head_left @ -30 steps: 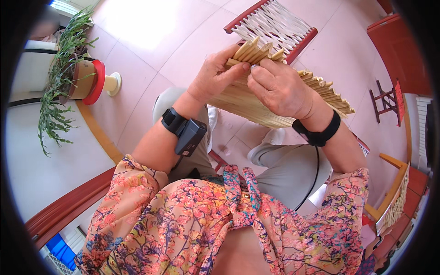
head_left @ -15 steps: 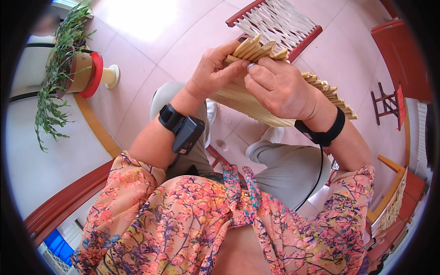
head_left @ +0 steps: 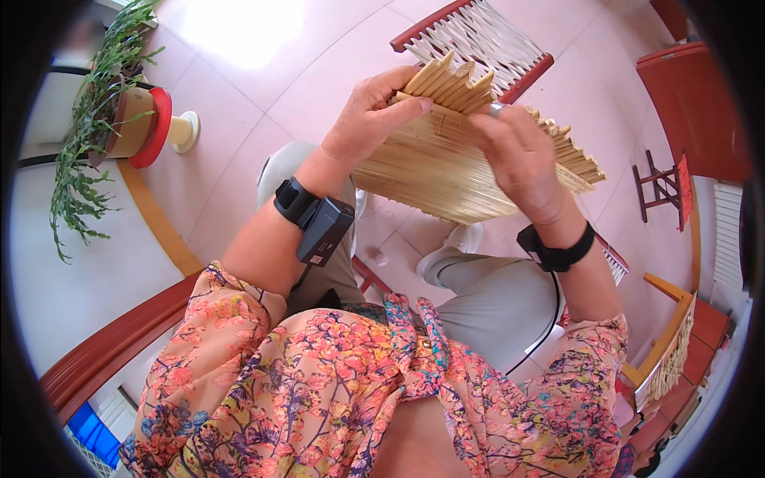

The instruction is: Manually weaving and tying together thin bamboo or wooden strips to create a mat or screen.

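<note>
Left hand clasps the straw mat by its stubbly far edge, above the floor. The right hand, up against the left a second ago, has pulled away rightward, so the left alone seems to steady that corner; whether the blurred right pinches anything cannot be told. Farther left, a pot holds a green plant.
</note>
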The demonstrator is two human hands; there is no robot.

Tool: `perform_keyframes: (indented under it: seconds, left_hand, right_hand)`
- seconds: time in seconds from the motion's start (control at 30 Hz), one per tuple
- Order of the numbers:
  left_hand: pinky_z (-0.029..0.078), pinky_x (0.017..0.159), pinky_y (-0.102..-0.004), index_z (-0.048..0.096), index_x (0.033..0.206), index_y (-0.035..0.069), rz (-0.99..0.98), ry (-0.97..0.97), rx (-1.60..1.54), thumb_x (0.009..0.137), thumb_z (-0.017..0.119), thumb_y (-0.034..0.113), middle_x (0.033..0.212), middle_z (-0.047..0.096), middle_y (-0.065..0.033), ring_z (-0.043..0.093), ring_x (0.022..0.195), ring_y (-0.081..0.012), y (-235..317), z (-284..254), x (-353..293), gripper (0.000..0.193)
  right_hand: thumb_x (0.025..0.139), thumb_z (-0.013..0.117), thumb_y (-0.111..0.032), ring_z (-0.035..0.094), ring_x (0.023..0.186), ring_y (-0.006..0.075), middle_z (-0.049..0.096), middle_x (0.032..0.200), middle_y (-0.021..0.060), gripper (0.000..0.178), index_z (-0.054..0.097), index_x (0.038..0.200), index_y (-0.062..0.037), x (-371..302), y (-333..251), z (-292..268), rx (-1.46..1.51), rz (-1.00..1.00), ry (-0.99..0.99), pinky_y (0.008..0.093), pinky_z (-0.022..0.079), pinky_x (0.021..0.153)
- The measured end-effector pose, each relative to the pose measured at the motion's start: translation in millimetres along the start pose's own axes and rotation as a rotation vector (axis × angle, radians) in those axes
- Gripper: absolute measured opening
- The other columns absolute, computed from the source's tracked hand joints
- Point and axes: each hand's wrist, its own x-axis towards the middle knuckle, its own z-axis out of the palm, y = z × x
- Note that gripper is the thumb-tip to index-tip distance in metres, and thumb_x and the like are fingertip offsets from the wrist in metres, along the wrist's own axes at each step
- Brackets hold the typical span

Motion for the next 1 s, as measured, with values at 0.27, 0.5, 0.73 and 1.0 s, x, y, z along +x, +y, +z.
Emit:
perform_keyframes:
  seconds: [0.27,0.5,0.73,1.0]
  left_hand:
    - [0.042,0.084,-0.0225,0.055,0.115,-0.001,0.044,-0.036,0.147,0.081,0.055,0.004,0.102,0.060,-0.0028,0.053,0.094,-0.0082,-7.2,-6.8,0.8,0.035]
    - [0.042,0.085,-0.0227,0.055,0.115,-0.002,0.077,-0.083,0.145,0.082,0.056,0.006,0.103,0.060,-0.0031,0.053,0.094,-0.0083,-6.3,-7.8,-2.0,0.034]
    - [0.043,0.082,-0.0226,0.054,0.116,-0.002,0.100,-0.130,0.116,0.085,0.059,0.012,0.101,0.060,-0.0027,0.054,0.091,-0.0080,-1.0,-3.1,-6.7,0.035]
    - [0.043,0.078,-0.0226,0.054,0.115,-0.003,0.139,-0.066,0.254,0.084,0.060,0.012,0.097,0.060,-0.0026,0.053,0.088,-0.0075,1.6,-0.8,-11.0,0.035]
  right_hand:
    - [0.058,0.060,-0.010,0.054,0.068,0.0163,0.051,0.079,0.0032,0.033,0.059,0.090,-0.0046,14.6,-1.8,7.1,-0.146,-0.283,-0.020,0.0265,0.046,0.051]
    - [0.059,0.060,-0.008,0.059,0.074,0.0224,0.056,0.084,0.0083,0.030,0.061,0.089,-0.0023,19.0,-14.9,2.9,-0.100,-0.237,-0.113,0.0298,0.050,0.054]
    - [0.057,0.058,-0.012,0.052,0.066,0.0148,0.049,0.075,0.0020,0.023,0.056,0.079,-0.0061,20.8,-12.8,6.7,-0.116,-0.313,-0.019,0.0249,0.046,0.051]
    - [0.057,0.057,-0.010,0.051,0.067,0.0184,0.046,0.075,0.0055,0.019,0.052,0.075,-0.0040,31.5,-10.7,5.8,-0.033,-0.445,-0.131,0.0272,0.045,0.051]
